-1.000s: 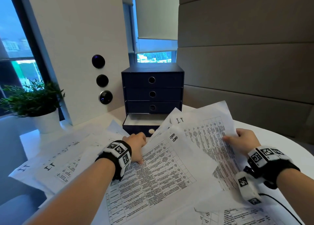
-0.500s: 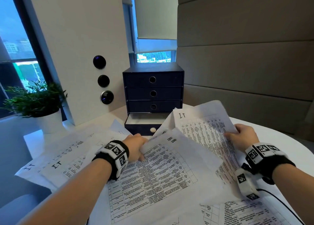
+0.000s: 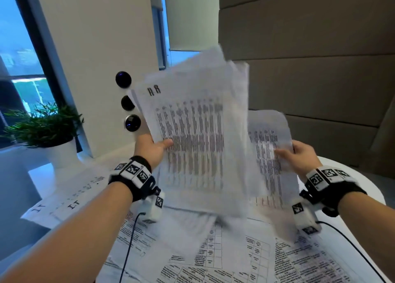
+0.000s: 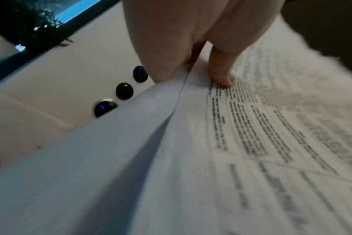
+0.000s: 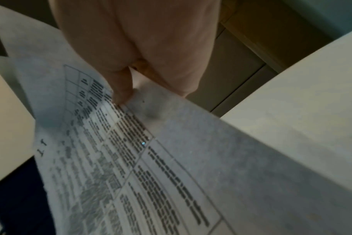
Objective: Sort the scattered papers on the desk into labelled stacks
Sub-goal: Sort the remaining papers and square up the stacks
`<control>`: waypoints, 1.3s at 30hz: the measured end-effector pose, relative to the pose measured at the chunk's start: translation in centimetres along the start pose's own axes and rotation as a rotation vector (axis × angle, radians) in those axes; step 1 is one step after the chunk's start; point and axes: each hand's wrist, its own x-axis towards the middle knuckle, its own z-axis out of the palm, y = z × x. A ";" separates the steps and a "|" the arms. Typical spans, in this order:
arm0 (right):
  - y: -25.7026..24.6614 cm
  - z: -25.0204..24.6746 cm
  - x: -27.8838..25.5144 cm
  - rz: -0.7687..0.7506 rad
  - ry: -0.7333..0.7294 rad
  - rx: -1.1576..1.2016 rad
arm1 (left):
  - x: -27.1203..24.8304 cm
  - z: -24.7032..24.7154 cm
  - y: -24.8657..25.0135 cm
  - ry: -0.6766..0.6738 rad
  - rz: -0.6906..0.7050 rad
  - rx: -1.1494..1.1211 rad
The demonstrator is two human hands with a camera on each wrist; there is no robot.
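The print on both raised sheets is motion-blurred. The left hand [image 3: 152, 149] pinches a sheaf of white printed papers headed "HR" [image 3: 192, 137], thumb on its face. The right hand [image 3: 299, 154] pinches a white printed table sheet [image 3: 267, 154] marked "IT". More white printed sheets [image 3: 213, 250] lie scattered on the white counter [image 3: 363, 180].
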 end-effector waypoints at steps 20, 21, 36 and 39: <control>-1.8 3.1 -4.1 0.203 -0.436 0.164 | -2.7 5.3 -4.9 -0.074 -0.311 -0.426; -1.7 3.4 -4.1 0.201 -0.453 0.102 | -2.8 5.2 -4.8 -0.036 -0.289 -0.327; 3.8 5.5 1.5 0.266 -0.517 -0.878 | -0.3 -0.8 -9.0 0.255 -0.386 -0.114; 4.1 5.6 2.2 0.204 -0.468 -0.927 | 0.4 -1.1 -11.2 0.262 -0.421 -0.214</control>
